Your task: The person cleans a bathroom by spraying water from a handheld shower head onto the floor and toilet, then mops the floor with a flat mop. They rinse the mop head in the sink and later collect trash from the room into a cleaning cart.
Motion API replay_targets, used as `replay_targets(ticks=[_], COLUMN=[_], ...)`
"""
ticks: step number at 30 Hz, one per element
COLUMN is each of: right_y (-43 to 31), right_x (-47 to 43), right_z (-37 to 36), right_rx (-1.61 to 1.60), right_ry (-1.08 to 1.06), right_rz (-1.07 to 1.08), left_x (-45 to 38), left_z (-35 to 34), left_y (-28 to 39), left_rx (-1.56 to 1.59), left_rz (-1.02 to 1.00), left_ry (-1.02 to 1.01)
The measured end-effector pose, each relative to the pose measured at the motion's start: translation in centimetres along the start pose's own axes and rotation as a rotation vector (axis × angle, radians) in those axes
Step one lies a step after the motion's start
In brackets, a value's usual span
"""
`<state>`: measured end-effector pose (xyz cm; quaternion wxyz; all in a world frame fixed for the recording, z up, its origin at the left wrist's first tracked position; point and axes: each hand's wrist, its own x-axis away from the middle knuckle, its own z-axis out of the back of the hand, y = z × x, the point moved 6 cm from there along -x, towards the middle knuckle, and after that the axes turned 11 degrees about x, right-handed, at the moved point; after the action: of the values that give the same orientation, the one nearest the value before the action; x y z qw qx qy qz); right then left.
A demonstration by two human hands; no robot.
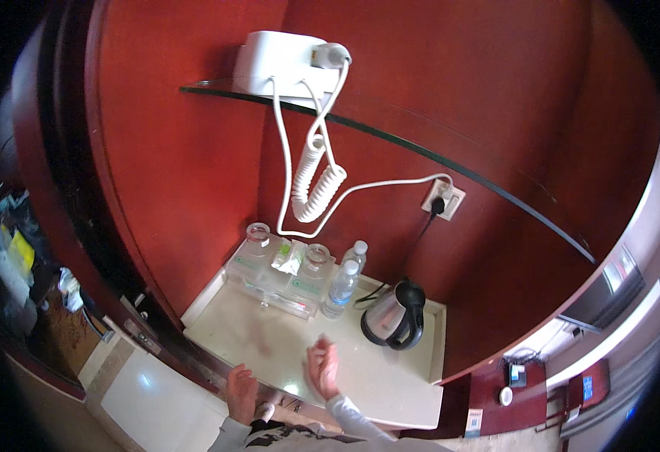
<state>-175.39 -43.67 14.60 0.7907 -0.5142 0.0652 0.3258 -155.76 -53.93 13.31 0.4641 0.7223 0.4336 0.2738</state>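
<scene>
My left hand (241,394) hangs in front of the pale countertop's near edge, fingers loosely bent and nothing in it. Over the countertop (375,390) my right hand (323,364) is slightly blurred, half curled and holding nothing. Beyond it stand two capped water bottles, a front one (340,291) with a blue label and a rear one (357,255). To their left, a clear acrylic holder (270,299) carries two glasses, one left (258,234) and one right (317,257), with small packets (289,257) between them. A steel electric kettle (389,316) with a black handle sits to the right.
A glass shelf (398,141) crosses above the counter, bearing a white wall-type hair dryer unit (285,62) with a hanging coiled cord (318,192). Cables enter the wall socket (444,199). At left is a door frame (138,316); a red-brown desk (494,390) stands at right.
</scene>
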Motion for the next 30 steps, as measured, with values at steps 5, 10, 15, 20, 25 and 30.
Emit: replay_targets(ticks=[5,10,15,20,25,30], right_y=[-6.9,-11.4,-13.5,-15.7,-27.9,-38.4], right_x=[5.6,10.0,14.3,18.3,22.2,27.0], right_z=[-4.6,-5.3,-9.3,-16.5,-22.2,-25.9], right_rx=[0.044,-0.226,-0.033,-0.199,-0.387,-0.587], right_ry=[-0.649,-1.107,-1.253,-1.325,-1.237,-1.270], right_rz=[0.605,0.480,0.635,0.766,1.085,1.255], left_x=[4.8,8.0,10.3,11.8,15.4,19.8], left_z=[3.7,6.3,12.6,18.2,27.8,34.8], left_y=[-1.2,1.9,3.8,7.1,11.6,17.6], left_rx=[0.027,-0.037,-0.125,-0.034,-0.081,-0.293], left_rz=[-0.029,-0.008,-0.052,-0.108,-0.247,-0.302], left_ry=[0.028,0.135,0.345,0.424,0.636,0.914])
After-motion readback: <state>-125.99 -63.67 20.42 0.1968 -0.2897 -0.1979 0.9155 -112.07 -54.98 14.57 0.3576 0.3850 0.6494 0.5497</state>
